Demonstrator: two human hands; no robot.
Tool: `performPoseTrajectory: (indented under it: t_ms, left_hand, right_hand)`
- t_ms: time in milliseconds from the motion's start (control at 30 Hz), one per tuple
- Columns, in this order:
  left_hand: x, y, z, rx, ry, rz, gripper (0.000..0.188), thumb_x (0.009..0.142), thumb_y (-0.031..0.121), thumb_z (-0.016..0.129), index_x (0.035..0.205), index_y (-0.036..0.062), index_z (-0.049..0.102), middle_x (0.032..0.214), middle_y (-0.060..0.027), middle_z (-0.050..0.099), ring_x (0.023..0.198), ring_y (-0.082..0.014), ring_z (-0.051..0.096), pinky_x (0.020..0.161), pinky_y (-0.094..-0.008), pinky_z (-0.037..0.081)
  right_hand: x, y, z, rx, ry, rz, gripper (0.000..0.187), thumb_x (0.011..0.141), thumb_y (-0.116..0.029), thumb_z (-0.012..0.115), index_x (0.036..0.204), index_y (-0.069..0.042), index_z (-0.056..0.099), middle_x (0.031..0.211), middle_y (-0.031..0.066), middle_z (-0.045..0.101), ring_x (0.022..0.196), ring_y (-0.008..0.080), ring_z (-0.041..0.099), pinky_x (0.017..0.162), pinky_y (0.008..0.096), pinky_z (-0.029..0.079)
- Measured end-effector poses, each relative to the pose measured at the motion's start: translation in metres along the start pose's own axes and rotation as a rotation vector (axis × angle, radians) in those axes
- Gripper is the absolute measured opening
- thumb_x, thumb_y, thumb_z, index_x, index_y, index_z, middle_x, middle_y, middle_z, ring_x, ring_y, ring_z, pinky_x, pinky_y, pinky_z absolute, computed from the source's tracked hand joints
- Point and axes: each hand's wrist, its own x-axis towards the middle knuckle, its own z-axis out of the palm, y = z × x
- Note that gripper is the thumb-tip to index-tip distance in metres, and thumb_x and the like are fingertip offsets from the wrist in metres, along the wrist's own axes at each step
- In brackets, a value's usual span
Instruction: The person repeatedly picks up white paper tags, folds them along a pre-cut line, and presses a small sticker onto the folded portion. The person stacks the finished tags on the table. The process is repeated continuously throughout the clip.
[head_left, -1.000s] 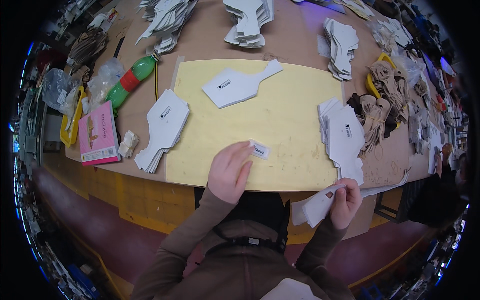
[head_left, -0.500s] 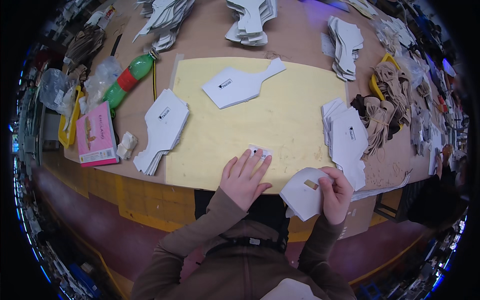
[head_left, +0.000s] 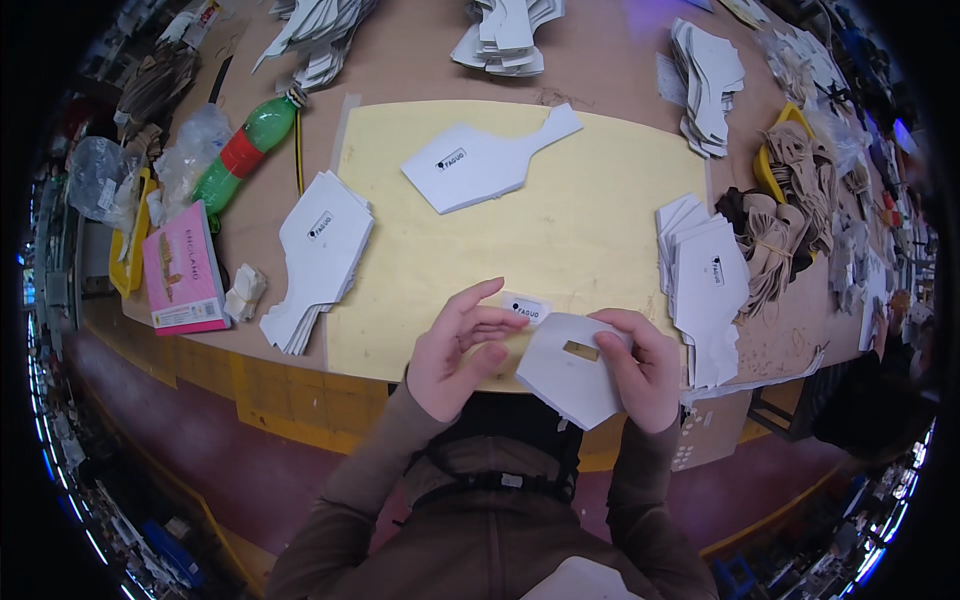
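My right hand (head_left: 648, 372) grips a white flat cut panel (head_left: 562, 375) by its right side, thumb on top. The panel has a small rectangular window and tilts over the near edge of the yellow sheet (head_left: 430, 270). Just past the panel's far left corner lies a small white label (head_left: 527, 308) with dark print. My left hand (head_left: 458, 350) is open beside the label, its fingers apart and curved, with nothing in it. Farther off on the sheet rests a white panel (head_left: 470, 170) with a narrow tail and a printed label.
Stacked white panels (head_left: 322, 245) lie left, and another stack (head_left: 708, 285) lies right. More stacks (head_left: 500, 40) stand at the back. A green bottle (head_left: 262, 128), a pink notebook (head_left: 185, 275) and a small white bundle (head_left: 245, 292) are at left; bundled beige pieces (head_left: 775, 240) are at right.
My left hand has lifted off the label and shifted left, uncovering it. My right hand has brought the windowed panel leftward and up, close to the label.
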Motion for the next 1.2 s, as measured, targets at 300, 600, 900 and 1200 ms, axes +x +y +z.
performPoseTrajectory:
  t_ms: [300, 600, 900, 1200]
  left_hand:
    - [0.014, -0.008, -0.021, 0.186, 0.093, -0.078, 0.009, 0.090, 0.001, 0.073, 0.098, -0.0019, 0.071, 0.092, -0.0081, 0.072, 0.080, -0.0130, 0.070, 0.073, -0.0263, 0.056]
    - [0.019, -0.010, -0.014, 0.506, 0.139, 0.064, 0.011, 0.088, 0.000, 0.074, 0.098, 0.0001, 0.075, 0.089, -0.0109, 0.071, 0.071, -0.0174, 0.070, 0.062, -0.0262, 0.054]
    - [0.017, -0.006, -0.009, 0.498, 0.171, 0.002, 0.012, 0.084, -0.003, 0.076, 0.096, -0.0023, 0.075, 0.086, -0.0089, 0.070, 0.069, -0.0118, 0.063, 0.061, -0.0233, 0.048]
    - [0.020, -0.008, -0.011, 0.501, 0.152, 0.028, 0.014, 0.084, -0.004, 0.075, 0.098, -0.0021, 0.076, 0.087, -0.0080, 0.069, 0.068, -0.0110, 0.062, 0.060, -0.0228, 0.047]
  right_hand:
    - [0.015, 0.005, 0.012, -0.181, -0.078, 0.079, 0.036, 0.089, -0.003, 0.074, 0.124, -0.005, 0.066, 0.078, 0.0050, 0.063, 0.072, 0.0111, 0.058, 0.066, 0.0249, 0.047]
    - [0.006, 0.026, 0.021, -0.586, 0.138, -0.232, 0.022, 0.081, -0.009, 0.080, 0.102, -0.010, 0.074, 0.075, 0.0005, 0.063, 0.072, 0.0206, 0.057, 0.080, 0.0355, 0.040]
    - [0.010, 0.030, 0.018, -0.666, 0.142, -0.306, 0.021, 0.078, -0.008, 0.082, 0.098, -0.010, 0.074, 0.078, -0.0010, 0.064, 0.074, 0.0187, 0.057, 0.082, 0.0355, 0.038]
    - [0.010, 0.031, 0.019, -0.728, 0.151, -0.369, 0.019, 0.076, -0.007, 0.082, 0.094, -0.010, 0.076, 0.080, -0.0020, 0.065, 0.074, 0.0183, 0.058, 0.081, 0.0356, 0.037]
